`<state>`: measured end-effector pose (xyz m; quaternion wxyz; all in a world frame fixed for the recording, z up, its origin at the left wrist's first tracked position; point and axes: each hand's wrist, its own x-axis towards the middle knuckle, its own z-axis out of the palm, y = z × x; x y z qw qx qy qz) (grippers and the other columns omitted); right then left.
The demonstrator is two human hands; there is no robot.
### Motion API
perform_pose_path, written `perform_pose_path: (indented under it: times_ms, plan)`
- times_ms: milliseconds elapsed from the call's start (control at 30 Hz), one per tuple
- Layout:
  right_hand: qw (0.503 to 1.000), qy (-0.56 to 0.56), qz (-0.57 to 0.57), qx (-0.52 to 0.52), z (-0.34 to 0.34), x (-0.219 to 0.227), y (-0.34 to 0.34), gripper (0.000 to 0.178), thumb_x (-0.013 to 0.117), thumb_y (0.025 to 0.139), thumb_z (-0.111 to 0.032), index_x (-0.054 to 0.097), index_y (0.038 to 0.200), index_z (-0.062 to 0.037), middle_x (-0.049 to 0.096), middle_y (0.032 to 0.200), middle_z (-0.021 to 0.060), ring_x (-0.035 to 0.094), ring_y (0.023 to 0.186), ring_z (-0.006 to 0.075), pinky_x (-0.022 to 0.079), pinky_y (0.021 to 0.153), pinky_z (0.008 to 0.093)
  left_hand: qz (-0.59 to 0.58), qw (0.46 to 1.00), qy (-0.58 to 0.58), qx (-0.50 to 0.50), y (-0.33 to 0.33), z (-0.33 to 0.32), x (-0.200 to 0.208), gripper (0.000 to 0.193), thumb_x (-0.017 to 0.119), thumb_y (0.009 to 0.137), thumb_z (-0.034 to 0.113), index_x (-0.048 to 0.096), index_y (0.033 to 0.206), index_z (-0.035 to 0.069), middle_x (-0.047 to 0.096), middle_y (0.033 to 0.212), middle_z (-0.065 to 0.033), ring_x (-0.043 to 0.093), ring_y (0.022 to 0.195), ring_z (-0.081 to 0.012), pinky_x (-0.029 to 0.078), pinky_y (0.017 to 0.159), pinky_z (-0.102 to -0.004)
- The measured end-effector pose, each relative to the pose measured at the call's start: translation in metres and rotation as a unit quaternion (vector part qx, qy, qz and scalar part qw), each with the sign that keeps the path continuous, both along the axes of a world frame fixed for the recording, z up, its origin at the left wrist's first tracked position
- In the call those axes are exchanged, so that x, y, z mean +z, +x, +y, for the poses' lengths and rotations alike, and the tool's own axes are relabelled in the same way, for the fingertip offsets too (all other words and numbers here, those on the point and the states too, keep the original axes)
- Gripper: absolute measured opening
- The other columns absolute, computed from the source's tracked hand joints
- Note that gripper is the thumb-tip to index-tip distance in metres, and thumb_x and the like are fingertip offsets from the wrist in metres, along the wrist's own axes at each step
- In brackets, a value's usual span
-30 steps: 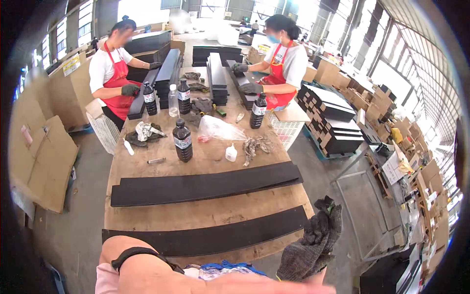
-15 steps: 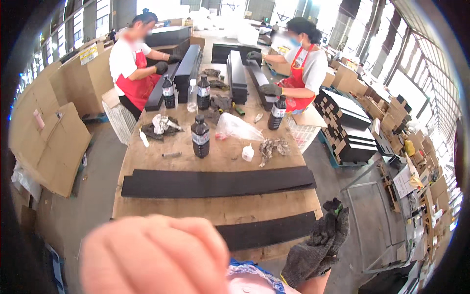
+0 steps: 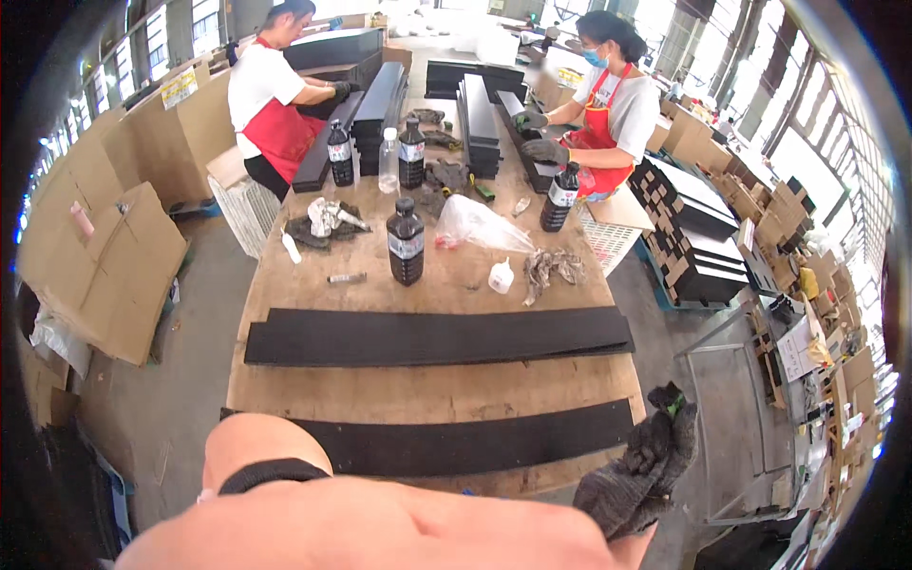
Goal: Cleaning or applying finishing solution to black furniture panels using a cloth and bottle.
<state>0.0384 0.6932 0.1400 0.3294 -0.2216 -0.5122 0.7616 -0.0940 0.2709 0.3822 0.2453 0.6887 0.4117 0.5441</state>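
in the head view, the left hand [image 3: 399, 527], bare and very close to the lens, spreads across the lower edge, with a black band [image 3: 275, 472] just behind it. its fingers can't be made out, so i cannot tell whether it is open or closed. the right hand [image 3: 646, 465], in a dark grey glove, is at the lower right with its fingers curled; a bit of green shows at their tips, but whether it is something gripped i cannot tell.

the front board [image 3: 465, 442], long and black, lies crosswise on the near end of the tabletop [image 3: 380, 394], its left part partly hidden by the left arm, its right end just beside the glove. behind it, apart, lie the rear boards [image 3: 437, 334], stacked a little out of line.

farther back stand a dark bottle [image 3: 406, 247] and a clear bottle [image 3: 389, 166], among other dark ones. a plastic bag [image 3: 480, 226], a small white bottle [image 3: 501, 275] and a crumpled rag [image 3: 554, 275] lie to the right of the nearest dark bottle. at the far end, two people in red aprons have their hands at long dark boards, one on each side.
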Motion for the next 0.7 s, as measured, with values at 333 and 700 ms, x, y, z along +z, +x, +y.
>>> perform_pose_path:
  times_ms: [333,700]
  plan:
    - [1.000,0.009,-0.004,0.014,-0.012,0.005,-0.009,0.031,0.062,0.097,-0.025,0.067,0.113,0.0011,0.069,0.107,0.0074,0.063,0.095,0.0212,0.049,0.088,0.0351,0.006,0.987,0.126,0.101,-0.017,0.045,-0.010,0.021,0.051,0.098,0.009,0.065,0.092,-0.005,0.066,0.097,-0.0182,0.064,0.095,-0.0288,0.049,0.085,-0.0434]
    - [1.000,0.015,-0.011,0.023,-0.029,0.020,-0.005,0.031,0.062,0.097,-0.025,0.067,0.112,0.0012,0.069,0.107,0.0074,0.063,0.094,0.0214,0.049,0.088,0.0351,-0.188,0.958,0.192,-0.101,0.051,0.164,-0.018,0.016,0.053,0.095,0.007,0.063,0.092,-0.006,0.067,0.089,-0.0150,0.066,0.091,-0.0248,0.050,0.082,-0.0408]
